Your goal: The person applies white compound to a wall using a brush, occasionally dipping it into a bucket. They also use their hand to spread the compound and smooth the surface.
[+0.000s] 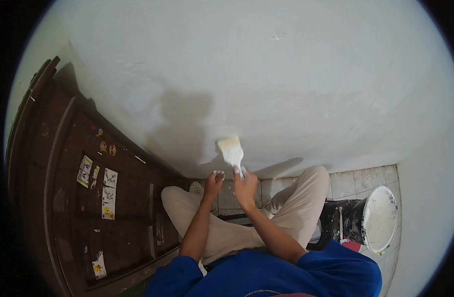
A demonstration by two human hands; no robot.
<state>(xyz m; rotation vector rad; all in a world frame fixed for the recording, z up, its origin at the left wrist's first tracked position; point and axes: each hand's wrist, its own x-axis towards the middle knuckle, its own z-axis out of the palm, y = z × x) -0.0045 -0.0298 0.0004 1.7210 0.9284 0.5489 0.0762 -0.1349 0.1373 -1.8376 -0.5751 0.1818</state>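
My right hand (245, 188) is wrapped round the white handle of a wide paintbrush (233, 152). The brush points up, and its pale bristles are right at the white wall (286, 99). Close beside it on the left, my left hand (214, 185) is closed, with white smears and a small whitish bit at its fingers. What that bit is, I cannot tell. Both hands are between my raised knees, low in front of the wall.
To my right stands a black bucket (354, 218) of white paint, its rim coated. A dark brown wooden piece of furniture (133, 208) with stickers lines the left side. Grey floor tiles (364, 179) run along the wall's foot, and a pale clog (196, 187) shows near my left knee.
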